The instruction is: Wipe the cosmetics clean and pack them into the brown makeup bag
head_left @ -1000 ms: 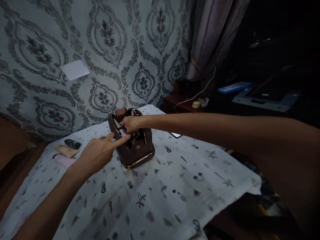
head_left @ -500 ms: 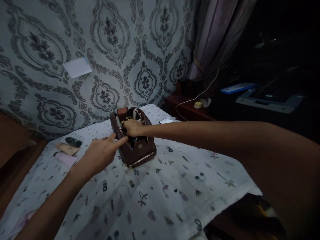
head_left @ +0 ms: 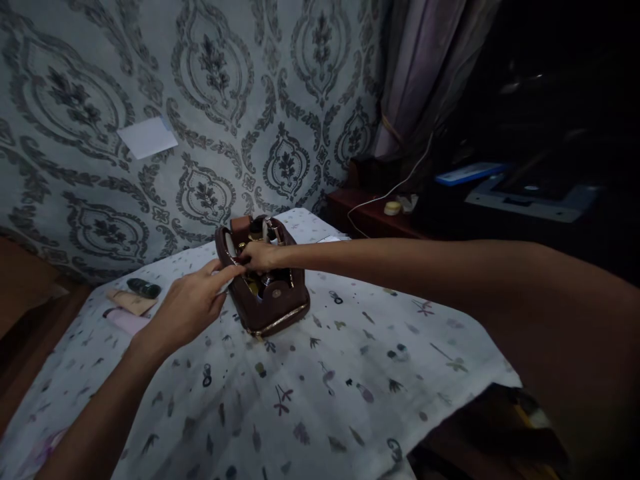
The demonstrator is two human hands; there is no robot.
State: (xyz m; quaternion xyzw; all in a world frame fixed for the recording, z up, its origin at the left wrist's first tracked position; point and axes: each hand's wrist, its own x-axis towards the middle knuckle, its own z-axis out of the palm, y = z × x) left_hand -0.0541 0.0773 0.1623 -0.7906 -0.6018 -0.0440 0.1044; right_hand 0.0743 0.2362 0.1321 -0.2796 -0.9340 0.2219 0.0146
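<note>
A dark brown zip-up bag lies open on the white patterned cloth, with bottles and other small items inside it. My left hand grips the bag's left rim, thumb over the edge and fingers on the outer side. Reaching in from the right, my right hand is inside the bag near its left wall. Its fingers are bent together and partly hidden, and what they hold, if anything, cannot be made out.
Left of the bag lie a dark green bottle, a beige tube and a pink tube. A phone rests behind my right forearm. A white cable runs over the red-brown surface at the back, by a yellow-lidded item.
My right hand has shifted slightly left and down inside the bag. The left hand's thumb has drawn back a little along the rim. The view has turned slightly.
</note>
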